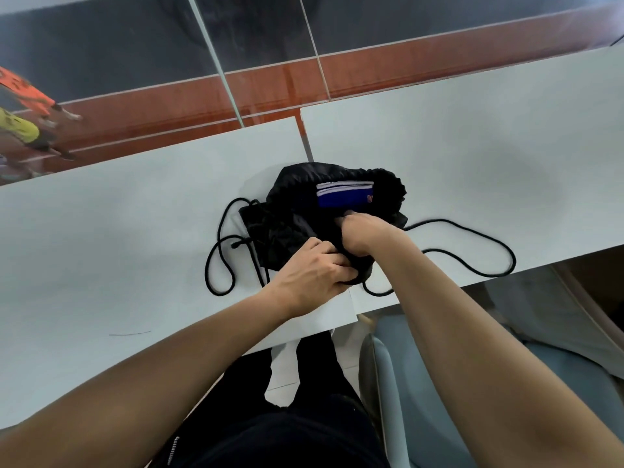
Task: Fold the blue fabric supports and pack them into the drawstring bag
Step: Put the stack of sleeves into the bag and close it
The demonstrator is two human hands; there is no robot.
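Note:
A black drawstring bag (290,211) lies crumpled on the white table (118,238), its mouth facing away from me. Inside the open mouth sits a folded blue fabric support (344,195) with white stripes along its top edge. My left hand (314,275) grips the near side of the bag's black fabric. My right hand (363,233) is closed on the bag's rim just below the blue support. The black cords (472,261) trail loose in loops on both sides of the bag.
A second white table (489,136) adjoins on the right, with a narrow gap between the two. A pale blue chair (405,383) stands below the table edge at right. Glass panels rise behind the tables, with people in orange and yellow beyond at far left.

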